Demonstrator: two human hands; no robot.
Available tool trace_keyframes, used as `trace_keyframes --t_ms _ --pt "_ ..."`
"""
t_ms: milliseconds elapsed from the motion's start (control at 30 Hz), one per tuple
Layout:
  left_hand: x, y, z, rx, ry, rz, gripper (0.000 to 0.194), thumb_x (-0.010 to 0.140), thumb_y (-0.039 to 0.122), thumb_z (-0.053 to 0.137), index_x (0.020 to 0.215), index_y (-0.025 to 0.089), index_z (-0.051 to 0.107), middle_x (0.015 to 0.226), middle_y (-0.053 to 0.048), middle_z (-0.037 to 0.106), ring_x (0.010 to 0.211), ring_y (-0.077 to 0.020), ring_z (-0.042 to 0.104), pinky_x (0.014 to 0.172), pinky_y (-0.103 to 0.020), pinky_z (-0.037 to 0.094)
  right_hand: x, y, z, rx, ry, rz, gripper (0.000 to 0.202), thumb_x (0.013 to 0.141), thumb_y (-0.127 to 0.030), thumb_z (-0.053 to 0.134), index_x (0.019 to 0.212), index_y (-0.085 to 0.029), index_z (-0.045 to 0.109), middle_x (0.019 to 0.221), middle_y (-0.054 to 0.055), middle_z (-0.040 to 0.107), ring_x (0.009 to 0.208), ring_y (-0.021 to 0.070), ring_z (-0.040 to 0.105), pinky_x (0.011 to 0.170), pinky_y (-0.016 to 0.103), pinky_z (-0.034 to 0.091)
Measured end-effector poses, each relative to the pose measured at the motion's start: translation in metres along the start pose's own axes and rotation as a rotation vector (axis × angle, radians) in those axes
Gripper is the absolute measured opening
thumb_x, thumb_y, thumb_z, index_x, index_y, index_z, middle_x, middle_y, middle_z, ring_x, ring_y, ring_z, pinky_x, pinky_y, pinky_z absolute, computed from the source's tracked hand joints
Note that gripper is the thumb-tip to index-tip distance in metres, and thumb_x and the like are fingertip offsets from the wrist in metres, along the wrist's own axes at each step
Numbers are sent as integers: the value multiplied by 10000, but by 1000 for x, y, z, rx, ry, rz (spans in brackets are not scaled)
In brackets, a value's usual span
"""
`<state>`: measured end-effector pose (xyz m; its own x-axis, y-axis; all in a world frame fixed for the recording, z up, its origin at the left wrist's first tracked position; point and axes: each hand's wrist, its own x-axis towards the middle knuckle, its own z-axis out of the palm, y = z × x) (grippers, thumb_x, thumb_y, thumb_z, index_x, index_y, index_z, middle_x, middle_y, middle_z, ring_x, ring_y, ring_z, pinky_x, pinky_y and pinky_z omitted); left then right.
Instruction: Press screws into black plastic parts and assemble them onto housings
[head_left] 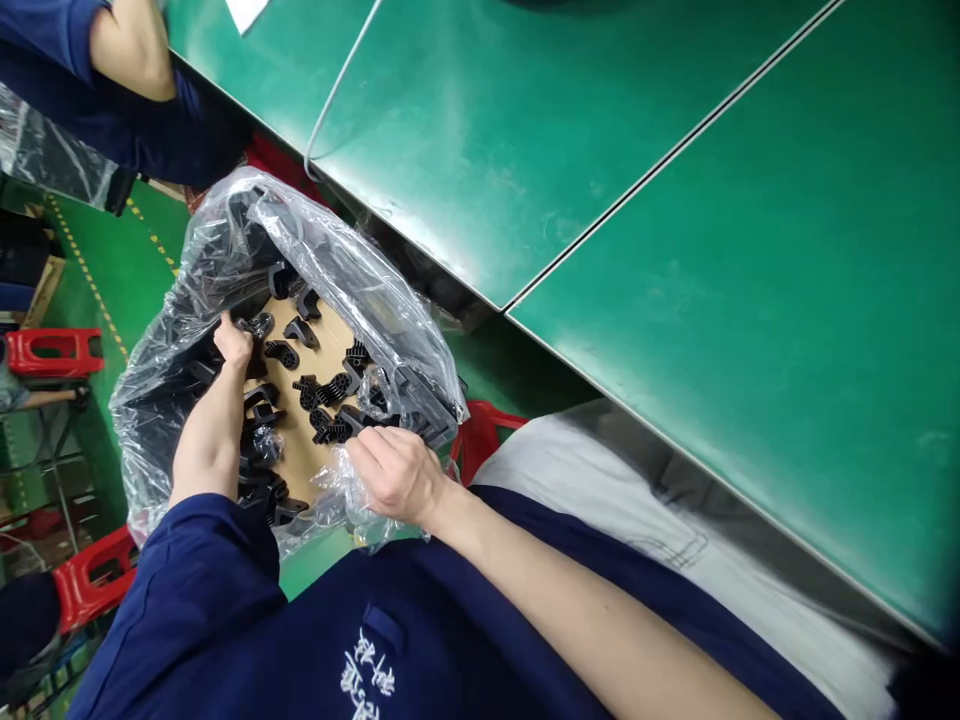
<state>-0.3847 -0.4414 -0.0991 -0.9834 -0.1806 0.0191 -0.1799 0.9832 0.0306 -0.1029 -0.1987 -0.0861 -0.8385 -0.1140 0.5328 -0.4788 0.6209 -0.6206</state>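
In front of me stands a dark bin lined with a clear plastic bag. Tan cardboard lies inside it, with several black plastic parts scattered on top. My left hand reaches down inside, its fingers curled beside more black parts; whatever it grips is hidden. At the near right rim, my right hand is closed on bunched clear plastic film. Small crumpled bits of film lie among the parts.
A green table with a dark seam runs along the right. A grey cable hangs over its edge. Another person's arm is at upper left. Red stools stand on the green floor, and another red stool is partly under the table.
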Motion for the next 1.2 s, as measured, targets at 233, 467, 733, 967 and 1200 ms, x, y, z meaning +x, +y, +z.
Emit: trace_keyframes --t_ms 233,467,733,967,1200 --pt "-53 1 -59 -726 204 22 552 741 146 548 1282 172 446 694 52 475 686 -117 576 828 -309 531 12 -6 -2 9 -183 254 208 721 -55 460 837 -127 616 764 71 609 590 169 529 522 291 394" --pt "-182 30 -110 -1513 -206 168 450 613 253 750 1052 292 659 706 36 548 701 -135 593 893 -429 559 37 -5 -6 903 -178 781 681 871 -339 619 1446 -70 372 1287 174 607 1187 228 591 1011 371 491" --pt "-221 11 -75 -1514 -401 85 411 634 230 718 1042 245 673 604 57 546 632 -120 580 861 -397 565 14 -35 1 463 -222 388 231 894 -123 491 982 -113 704 1314 140 605 993 202 683 865 330 572" --pt "-188 10 -43 -1173 -467 283 361 709 187 688 1065 219 640 790 9 674 765 -129 645 881 -334 526 31 -69 -10 -133 -673 -12 257 866 -55 471 963 -38 708 1214 268 622 736 216 697 570 294 545" --pt "-175 68 -8 -944 -790 512 793 429 52 836 1187 175 636 1279 -142 629 1276 -340 517 1150 -474 330 30 -82 -23 -28 -636 -162 189 825 -37 468 872 -80 646 867 151 651 668 209 646 508 290 494"
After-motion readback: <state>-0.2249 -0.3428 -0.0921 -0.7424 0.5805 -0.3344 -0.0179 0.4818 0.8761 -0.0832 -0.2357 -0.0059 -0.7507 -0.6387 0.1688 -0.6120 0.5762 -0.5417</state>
